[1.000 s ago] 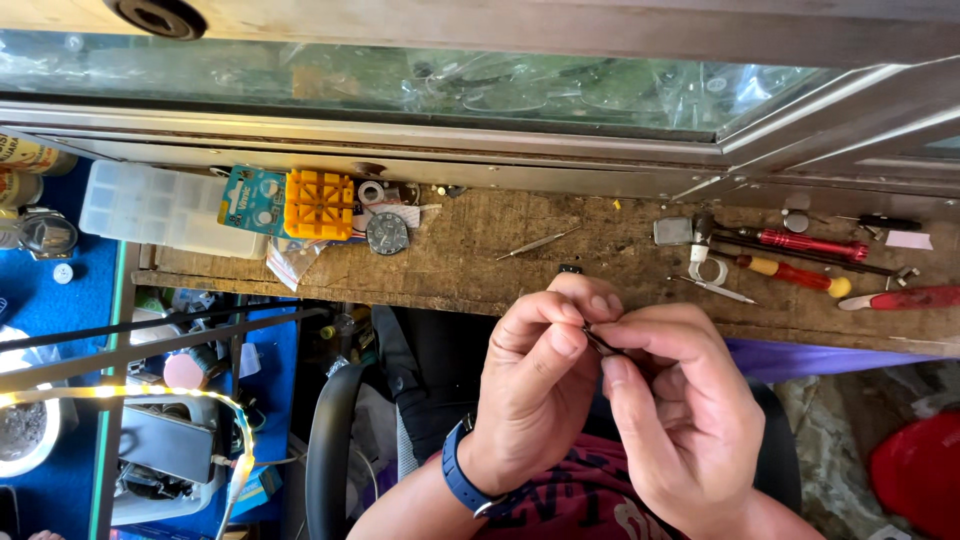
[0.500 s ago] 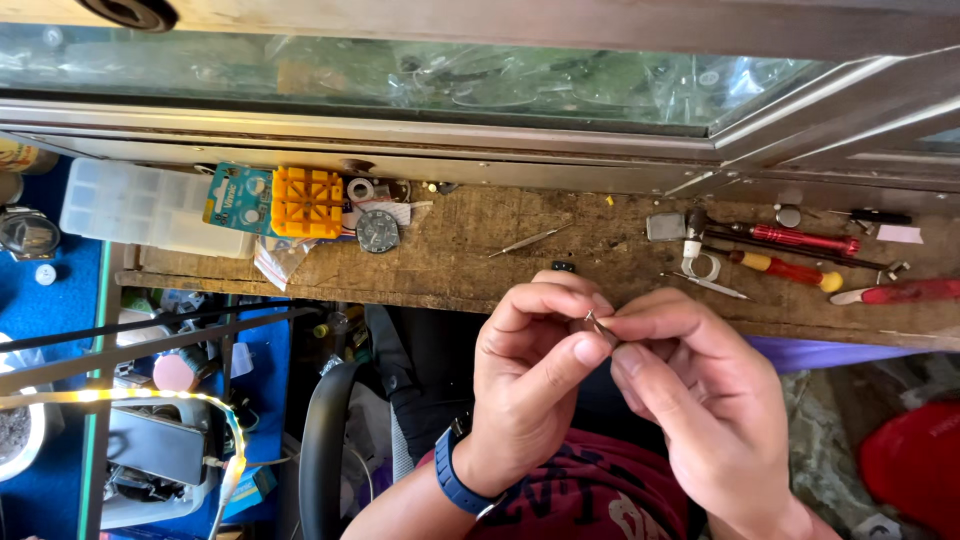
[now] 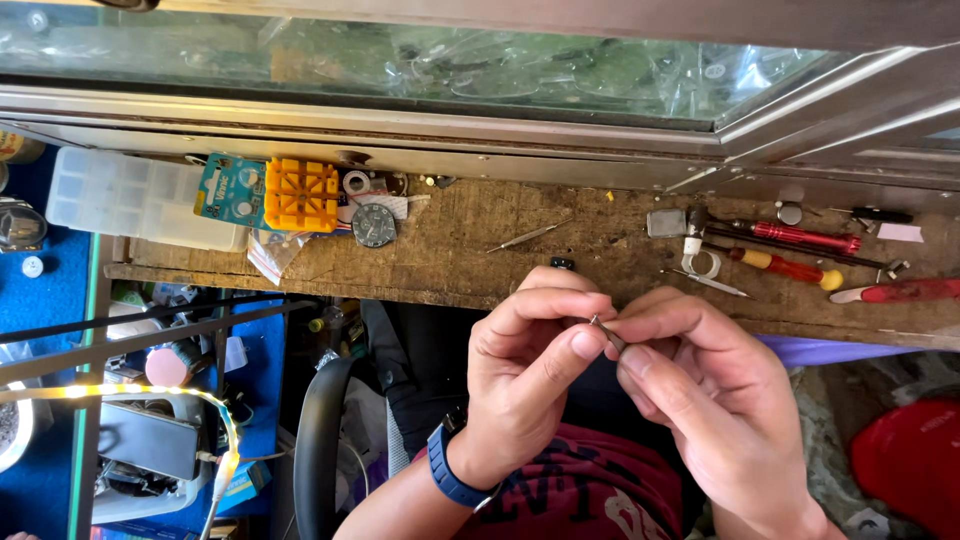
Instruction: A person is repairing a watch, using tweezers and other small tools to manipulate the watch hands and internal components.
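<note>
Here, hands: left hand [image 3: 520, 375] and right hand [image 3: 700, 400] meet below the wooden surface [image 3: 480, 250].
Fingers: both clamped on a small metal pin [image 3: 607, 333].
Technique: steady, light pinch seems best.

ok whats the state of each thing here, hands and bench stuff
left hand: pinching the small metal part
right hand: pinching the same part
small metal part: held between both hands' fingertips
watch face: lying flat on the bench
red screwdriver: lying untouched
clear plastic box: closed
</note>
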